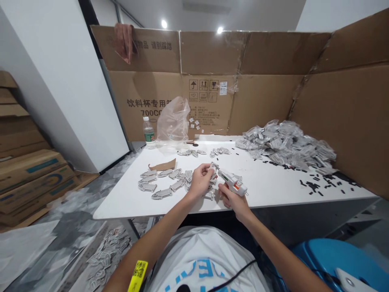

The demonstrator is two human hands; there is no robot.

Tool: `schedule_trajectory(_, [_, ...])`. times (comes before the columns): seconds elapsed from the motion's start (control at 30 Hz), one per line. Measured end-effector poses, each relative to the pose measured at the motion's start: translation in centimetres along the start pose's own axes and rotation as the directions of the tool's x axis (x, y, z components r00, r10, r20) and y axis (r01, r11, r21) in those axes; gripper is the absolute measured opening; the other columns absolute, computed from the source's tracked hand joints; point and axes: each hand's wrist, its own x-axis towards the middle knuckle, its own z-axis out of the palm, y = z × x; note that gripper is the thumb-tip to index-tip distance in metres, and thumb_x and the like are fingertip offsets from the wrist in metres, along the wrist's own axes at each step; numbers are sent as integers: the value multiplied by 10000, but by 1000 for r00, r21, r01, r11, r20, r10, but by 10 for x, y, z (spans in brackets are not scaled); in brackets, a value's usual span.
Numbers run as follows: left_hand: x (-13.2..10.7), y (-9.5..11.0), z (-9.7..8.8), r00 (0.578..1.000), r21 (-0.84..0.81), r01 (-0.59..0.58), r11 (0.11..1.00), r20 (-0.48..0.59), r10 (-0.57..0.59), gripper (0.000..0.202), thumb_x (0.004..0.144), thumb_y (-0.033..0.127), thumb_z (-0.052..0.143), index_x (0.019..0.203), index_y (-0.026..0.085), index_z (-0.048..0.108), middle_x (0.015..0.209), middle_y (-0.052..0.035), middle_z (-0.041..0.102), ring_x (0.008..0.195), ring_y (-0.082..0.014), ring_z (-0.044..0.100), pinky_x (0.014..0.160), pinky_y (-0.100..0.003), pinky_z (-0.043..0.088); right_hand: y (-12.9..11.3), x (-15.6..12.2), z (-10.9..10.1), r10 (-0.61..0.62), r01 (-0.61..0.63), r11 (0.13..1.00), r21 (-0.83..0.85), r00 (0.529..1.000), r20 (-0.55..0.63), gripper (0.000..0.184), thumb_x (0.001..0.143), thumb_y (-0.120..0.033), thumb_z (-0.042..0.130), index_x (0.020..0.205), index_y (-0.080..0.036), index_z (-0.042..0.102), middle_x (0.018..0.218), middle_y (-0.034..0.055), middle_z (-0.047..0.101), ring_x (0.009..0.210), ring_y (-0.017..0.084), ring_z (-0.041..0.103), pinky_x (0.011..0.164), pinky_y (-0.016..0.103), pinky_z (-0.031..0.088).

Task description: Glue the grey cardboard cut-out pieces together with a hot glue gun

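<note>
My left hand [200, 180] pinches a small grey flat part [214, 166] above the white table. In my right hand [232, 198] is a white glue gun [234, 182] with an orange-red mark, its nozzle pointing up and left, close to the grey part. Whether the tip touches the part I cannot tell. Several similar grey parts [162, 193] lie in a loose ring to the left of my left hand. More of them sit partly hidden beneath and behind my hands. Two small groups of grey parts [220, 151] lie farther back.
A heap of clear-bagged parts [285, 142] covers the table's back right, with small black pieces [316, 184] scattered before it. A bottle [148, 132], a plastic bag [174, 121] and a cardboard scrap [163, 165] are at left. Cardboard walls [264, 93] enclose the back and right. A blue stool [340, 259] stands lower right.
</note>
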Motion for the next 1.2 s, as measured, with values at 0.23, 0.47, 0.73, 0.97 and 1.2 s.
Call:
schedule_trajectory(0.23, [-1,3,0,1000,9,1,1000,-4,-1,198,814,280,812,964,155,777,889,-75,769,756,-180,716,720,-288,566,0,0,0,23,-24,999,41,999,29,513,791,-648,869,715,-246,561,542,-86,421,428,80,273,423,256,195])
schedule_trajectory(0.47, [-1,2,-1,1000,49,-17,999,4,17,215,836,301,799,992,154,780,918,-83,781,785,-187,726,736,-287,566,1,0,0,13,-14,999,33,1000,25,493,794,-641,874,730,-244,590,537,-85,427,433,87,292,425,251,213])
schedule_trajectory(0.73, [-1,-4,-2,995,180,-99,979,27,96,242,912,332,711,1072,154,746,975,-94,787,807,-207,749,753,-315,571,2,1,2,25,-23,998,57,999,-28,465,761,-640,881,784,-248,632,548,-89,443,425,85,285,419,250,204])
schedule_trajectory(0.97, [-3,-7,-3,990,211,-141,967,48,134,250,957,361,696,1109,168,744,991,-86,788,833,-197,753,764,-299,571,3,1,3,38,-32,996,81,997,-65,415,831,-620,814,768,-235,672,493,-79,432,395,84,255,405,266,191])
schedule_trajectory(1.2, [-3,-8,-3,987,244,-160,956,6,163,230,981,359,680,1104,170,727,1029,-87,785,872,-202,753,790,-313,588,-2,0,4,28,-20,995,97,997,-75,354,825,-552,821,817,-226,683,600,-38,588,391,76,304,390,260,229])
